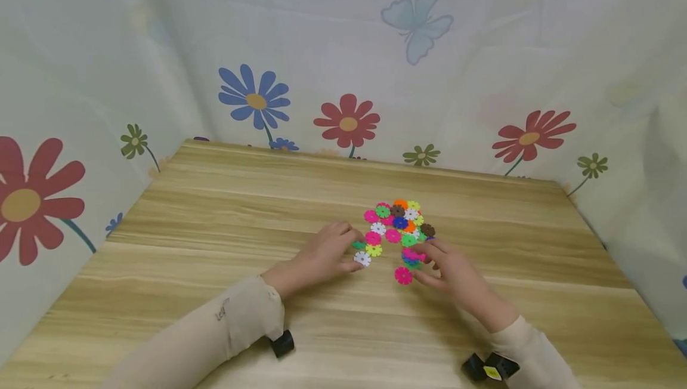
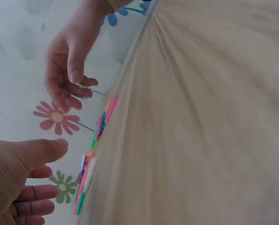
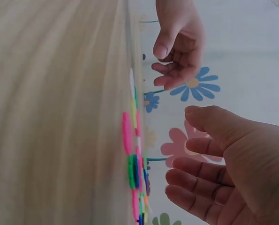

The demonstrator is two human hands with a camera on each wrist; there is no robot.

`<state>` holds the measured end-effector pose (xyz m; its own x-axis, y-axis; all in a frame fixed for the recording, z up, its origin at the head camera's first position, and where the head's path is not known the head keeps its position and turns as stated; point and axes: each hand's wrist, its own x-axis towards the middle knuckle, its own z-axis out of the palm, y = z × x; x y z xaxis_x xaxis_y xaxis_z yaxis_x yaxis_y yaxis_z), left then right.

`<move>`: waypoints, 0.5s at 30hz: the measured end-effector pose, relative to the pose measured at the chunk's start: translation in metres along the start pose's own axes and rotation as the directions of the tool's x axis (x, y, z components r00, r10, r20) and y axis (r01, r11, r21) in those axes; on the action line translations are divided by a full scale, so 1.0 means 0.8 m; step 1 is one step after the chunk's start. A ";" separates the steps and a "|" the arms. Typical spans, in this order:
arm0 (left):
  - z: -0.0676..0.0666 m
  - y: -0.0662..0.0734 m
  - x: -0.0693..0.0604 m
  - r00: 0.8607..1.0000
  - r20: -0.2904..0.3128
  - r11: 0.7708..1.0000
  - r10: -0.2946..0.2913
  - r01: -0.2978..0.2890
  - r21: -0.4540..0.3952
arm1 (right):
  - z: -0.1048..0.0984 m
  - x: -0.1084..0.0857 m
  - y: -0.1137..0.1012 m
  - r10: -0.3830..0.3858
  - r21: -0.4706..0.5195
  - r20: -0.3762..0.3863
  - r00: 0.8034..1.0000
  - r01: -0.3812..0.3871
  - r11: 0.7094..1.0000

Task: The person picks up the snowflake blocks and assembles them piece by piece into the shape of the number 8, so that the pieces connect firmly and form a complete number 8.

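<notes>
A: Where are the notched plastic discs [image 1: 399, 222]?

B: On the counter [image 1: 241, 216], in a loose, overlapping cluster that lies between the 2 hands and reaches past them toward the far edge. I see pink, white, yellow, green, blue, brown and orange.

A: What about the left hand [image 1: 322, 256]?

B: It's at the cluster's left side, near a white disc [image 1: 362, 259] and a green disc [image 1: 358, 245]. A yellow disc [image 1: 373, 250] lies just to the right of those 2. The grip is wide, thumb parted from loosely bent fingers.

A: And the right hand [image 1: 458, 272]?

B: At the cluster's right side, with its thumb near the pink disc [image 1: 404, 275] closest to the person. Its grip is wide too; the right wrist view shows the thumb well apart from the 4 fingers.

A: Touching anything?

B: Both wrist views show a gap between the fingertips and the discs.

A: And around them?

B: Cream sleeves [image 1: 214, 323] on both arms, a black device [image 1: 282, 344] under the left cuff, and behind the counter a pale curtain [image 1: 300, 25] printed with flowers [image 1: 256, 101] and a blue butterfly [image 1: 417, 24].
</notes>
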<state>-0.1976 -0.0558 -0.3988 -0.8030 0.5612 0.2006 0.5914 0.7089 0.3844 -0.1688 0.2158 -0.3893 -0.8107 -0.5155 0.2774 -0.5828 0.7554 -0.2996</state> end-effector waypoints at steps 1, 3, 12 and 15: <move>0.002 0.001 0.002 1.000 0.006 1.000 -0.002 0.002 0.013 | 0.003 0.000 0.000 -0.007 0.023 0.009 1.000 0.007 1.000; 0.006 0.002 0.005 1.000 0.016 0.999 -0.005 0.004 0.050 | 0.008 0.000 0.000 -0.025 0.051 0.022 0.999 0.024 0.998; 0.026 0.002 0.007 1.000 -0.004 0.993 -0.030 0.031 0.111 | 0.026 0.002 -0.003 0.017 0.061 0.115 0.993 -0.024 0.998; 0.031 0.002 0.005 0.999 -0.019 0.994 -0.027 0.029 0.108 | 0.029 0.002 -0.003 0.034 0.066 0.123 0.992 -0.042 0.997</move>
<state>-0.1983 -0.0420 -0.4202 -0.8201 0.5333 0.2074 0.5722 0.7668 0.2908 -0.1701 0.2040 -0.4097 -0.8306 -0.5357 0.1524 -0.5505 0.7481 -0.3706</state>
